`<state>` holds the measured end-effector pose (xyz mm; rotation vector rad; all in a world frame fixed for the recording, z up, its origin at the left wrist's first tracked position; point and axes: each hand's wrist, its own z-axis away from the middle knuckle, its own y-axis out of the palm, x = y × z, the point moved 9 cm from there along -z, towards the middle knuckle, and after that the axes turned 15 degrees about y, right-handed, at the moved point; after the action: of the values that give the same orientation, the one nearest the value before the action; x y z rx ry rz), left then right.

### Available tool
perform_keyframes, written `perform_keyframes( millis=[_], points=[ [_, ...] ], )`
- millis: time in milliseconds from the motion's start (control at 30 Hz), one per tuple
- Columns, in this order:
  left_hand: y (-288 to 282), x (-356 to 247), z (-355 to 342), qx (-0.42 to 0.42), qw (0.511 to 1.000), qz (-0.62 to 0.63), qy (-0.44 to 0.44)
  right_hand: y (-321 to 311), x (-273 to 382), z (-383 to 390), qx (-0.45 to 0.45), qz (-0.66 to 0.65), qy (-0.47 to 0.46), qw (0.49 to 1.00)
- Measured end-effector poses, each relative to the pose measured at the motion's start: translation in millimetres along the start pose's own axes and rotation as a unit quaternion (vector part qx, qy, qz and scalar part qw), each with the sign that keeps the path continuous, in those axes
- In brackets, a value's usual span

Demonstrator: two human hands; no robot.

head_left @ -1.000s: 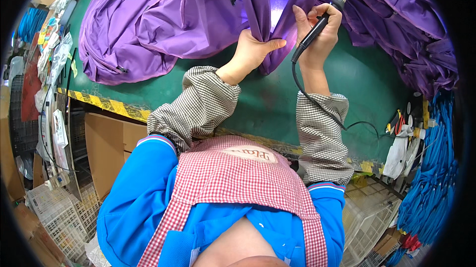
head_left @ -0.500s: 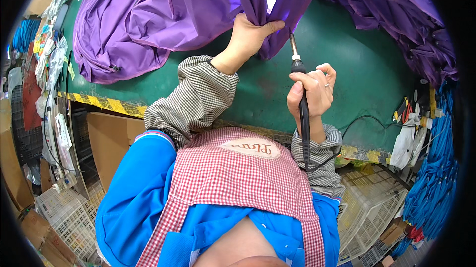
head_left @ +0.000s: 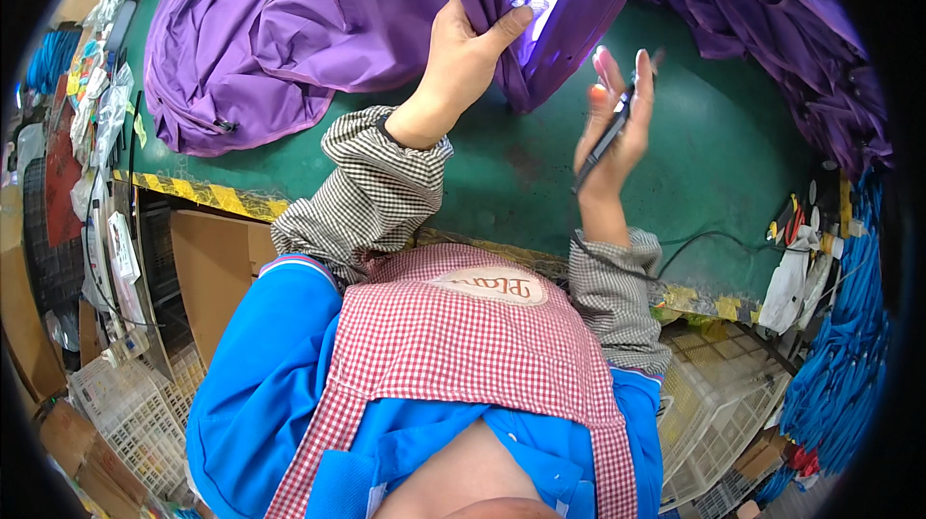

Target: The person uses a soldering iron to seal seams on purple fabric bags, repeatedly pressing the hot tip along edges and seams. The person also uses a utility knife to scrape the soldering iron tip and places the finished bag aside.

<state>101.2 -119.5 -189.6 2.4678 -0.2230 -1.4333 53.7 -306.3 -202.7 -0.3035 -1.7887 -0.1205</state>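
Purple fabric (head_left: 357, 37) lies in folds over the far left and middle of the green table (head_left: 511, 162). My left hand (head_left: 455, 70) pinches a gathered fold of it, thumb on top. Past the thumb, a bright violet-white glow shows inside the opening in the cloth. To the right of the hanging fold, my right hand (head_left: 620, 133) is raised clear of the cloth. It holds a soldering iron (head_left: 606, 141) by its black handle between thumb and fingers, with fingertips pointing away. The iron's tip is blurred and partly behind the fingers.
More purple fabric (head_left: 772, 27) is heaped at the far right. A black cord (head_left: 709, 237) runs from the iron across the table's right side. Pliers or snips (head_left: 789, 218) lie at the right edge, near hanging blue straps (head_left: 844, 326). Plastic crates (head_left: 719, 394) stand below the table.
My right hand has drawn the iron away from the fold and turned it, its fingers now extended upward. My left hand has shifted slightly up and left, and the cloth opening shows wider.
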Motion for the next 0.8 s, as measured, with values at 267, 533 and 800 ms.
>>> perform_keyframes(
  millis=[267,533,800],
  points=[
    [6,1,-9,0.110,0.985,-0.132,-0.025,16,-18,-13,-0.066,-0.166,0.040,0.983],
    [27,9,-7,0.104,0.987,-0.117,-0.039,3,-9,-10,-0.120,-0.041,0.009,0.992],
    [30,17,-11,0.111,0.988,-0.085,-0.064,-44,67,47,-0.101,0.080,-0.256,0.958]
  ],
)
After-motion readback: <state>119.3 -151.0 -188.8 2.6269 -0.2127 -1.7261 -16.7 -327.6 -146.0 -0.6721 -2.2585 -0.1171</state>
